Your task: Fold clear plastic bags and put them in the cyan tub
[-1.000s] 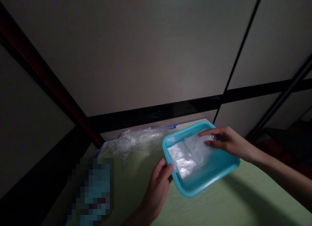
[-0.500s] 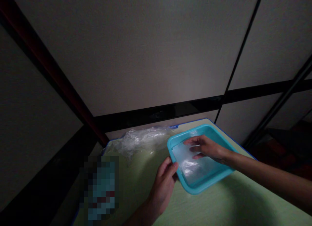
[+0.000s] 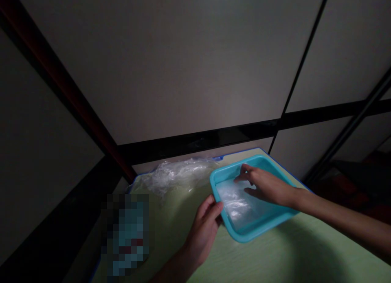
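The left hand has its grip closed on the tray, thumb over the rim at the short side, fingers tucked beneath it. The right hand reaches in from the right edge of the frame, over the tray, its fingers bent and the thumb a little apart; from where I stand I cannot tell whether that grip has hold of anything.

The tray sits right of centre in the lower half of the frame. It is turquoise, oblong and shallow, with rounded corners, sloping walls and a smooth rolled rim that catches a soft shine. I can't make out whether its underside touches the desk. Inside lies clear plastic, flat and whitish, creased, with bright glints toward the left end.

Left of the tray, along the far side of the desk, is a crumpled heap of clear film. The desk is pale green with blue edging. At lower left something bluish is blurred into squares. Behind, filling the upper frame, stand dim greyish panels crossed by a glossy black band.
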